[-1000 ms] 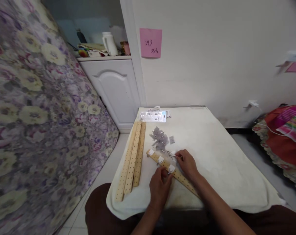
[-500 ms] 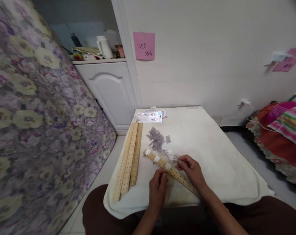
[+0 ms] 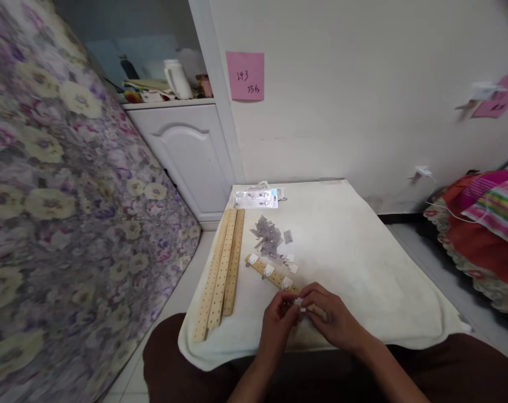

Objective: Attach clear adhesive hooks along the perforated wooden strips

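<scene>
My left hand (image 3: 279, 320) and my right hand (image 3: 333, 318) meet over the lower part of a perforated wooden strip (image 3: 260, 267). Pinched between their fingertips is a small white tag (image 3: 300, 304); any metal piece on it is too small to make out. Three white tags with little metal rings or hooks, one being a tag (image 3: 269, 270) near the middle, are spaced along the strip's far part. Just beyond lie two loose white tags (image 3: 293, 268). Past them is a heap of small grey plastic packets (image 3: 269, 236), with a single packet (image 3: 288, 236) beside it.
Several more perforated wooden strips (image 3: 224, 263) lie along the left of the cloth-covered table (image 3: 342, 235). Clear plastic packaging (image 3: 256, 198) rests at the far left corner. A flowered curtain (image 3: 90, 224) hangs at left, and a wall (image 3: 321, 112) stands behind the table.
My right hand has brought a white tag from beside the loose ones down toward me. My left hand has shifted right, and the fingers of both hands now meet at the tag.
</scene>
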Demonstrator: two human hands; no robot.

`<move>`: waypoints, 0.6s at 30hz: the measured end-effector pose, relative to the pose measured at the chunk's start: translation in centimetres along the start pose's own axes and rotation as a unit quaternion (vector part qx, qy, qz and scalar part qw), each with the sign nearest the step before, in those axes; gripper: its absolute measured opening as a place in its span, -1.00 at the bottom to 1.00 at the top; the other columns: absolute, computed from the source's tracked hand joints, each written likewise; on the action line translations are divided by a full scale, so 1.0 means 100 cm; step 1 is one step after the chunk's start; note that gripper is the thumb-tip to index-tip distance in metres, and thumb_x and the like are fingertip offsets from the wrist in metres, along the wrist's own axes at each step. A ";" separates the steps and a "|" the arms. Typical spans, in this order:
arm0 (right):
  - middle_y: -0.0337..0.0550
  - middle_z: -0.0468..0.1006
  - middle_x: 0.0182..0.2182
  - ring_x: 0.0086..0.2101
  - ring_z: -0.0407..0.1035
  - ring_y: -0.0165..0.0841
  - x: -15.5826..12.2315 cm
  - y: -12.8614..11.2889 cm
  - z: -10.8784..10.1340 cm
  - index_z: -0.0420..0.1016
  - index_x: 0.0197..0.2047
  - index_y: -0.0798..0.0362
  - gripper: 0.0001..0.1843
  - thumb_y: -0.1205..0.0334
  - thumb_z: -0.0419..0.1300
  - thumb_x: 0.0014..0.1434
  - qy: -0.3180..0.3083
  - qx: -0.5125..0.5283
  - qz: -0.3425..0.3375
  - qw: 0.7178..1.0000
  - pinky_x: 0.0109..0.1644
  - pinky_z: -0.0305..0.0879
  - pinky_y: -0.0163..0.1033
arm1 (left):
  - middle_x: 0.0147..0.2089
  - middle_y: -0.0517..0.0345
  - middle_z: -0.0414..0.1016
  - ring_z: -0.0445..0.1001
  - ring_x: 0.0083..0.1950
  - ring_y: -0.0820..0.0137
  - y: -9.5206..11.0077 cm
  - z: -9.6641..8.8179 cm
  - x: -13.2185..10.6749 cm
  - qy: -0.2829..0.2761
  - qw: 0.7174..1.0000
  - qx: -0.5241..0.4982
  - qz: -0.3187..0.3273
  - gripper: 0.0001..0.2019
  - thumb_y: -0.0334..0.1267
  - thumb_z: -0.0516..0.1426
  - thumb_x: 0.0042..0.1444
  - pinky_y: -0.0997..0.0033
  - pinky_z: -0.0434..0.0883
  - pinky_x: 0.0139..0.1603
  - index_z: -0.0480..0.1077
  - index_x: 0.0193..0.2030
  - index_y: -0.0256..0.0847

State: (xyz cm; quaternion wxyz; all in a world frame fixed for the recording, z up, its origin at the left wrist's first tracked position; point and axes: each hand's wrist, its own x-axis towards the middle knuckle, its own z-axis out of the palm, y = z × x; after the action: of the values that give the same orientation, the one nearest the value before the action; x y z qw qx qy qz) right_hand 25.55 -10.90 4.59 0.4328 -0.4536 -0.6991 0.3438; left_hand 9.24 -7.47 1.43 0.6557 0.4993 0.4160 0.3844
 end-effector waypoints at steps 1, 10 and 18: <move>-0.11 0.40 -0.15 -0.14 0.36 -0.34 -0.003 0.002 0.002 0.40 -0.25 0.00 -0.85 0.40 0.09 0.13 0.007 0.010 0.008 1.000 -0.03 0.30 -0.23 | -0.50 0.28 0.39 0.34 -0.47 0.50 -0.002 0.000 -0.002 0.001 1.000 -0.005 -0.002 -0.71 -0.09 0.24 -0.04 0.51 0.29 -0.40 0.38 -0.25 -0.24; -0.27 0.43 -0.45 -0.45 0.34 -0.41 -0.016 0.021 0.016 0.35 -0.22 0.03 -0.85 0.26 0.15 0.09 0.052 0.148 0.234 0.960 -0.38 0.27 -0.32 | -0.47 0.29 0.42 0.41 -0.47 0.50 -0.019 0.004 -0.010 0.040 0.998 -0.050 -0.028 -0.72 -0.14 0.29 -0.11 0.52 0.33 -0.42 0.34 -0.34 -0.23; -0.27 0.46 -0.52 -0.49 0.33 -0.41 -0.010 0.029 0.017 0.37 -0.34 0.05 -0.93 0.27 0.15 0.05 0.056 0.111 0.254 0.959 -0.41 0.21 -0.33 | -0.43 0.24 0.43 0.41 -0.42 0.47 -0.026 0.013 -0.010 0.027 0.999 -0.045 -0.014 -0.73 -0.12 0.25 -0.05 0.49 0.34 -0.37 0.32 -0.33 -0.23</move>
State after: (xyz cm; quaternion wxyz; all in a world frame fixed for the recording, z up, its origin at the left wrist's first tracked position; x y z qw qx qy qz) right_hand 25.16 -11.00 1.10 0.4172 -0.5835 -0.4930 0.4924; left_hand 10.31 -9.32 -0.79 0.6713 0.4533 0.4224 0.4068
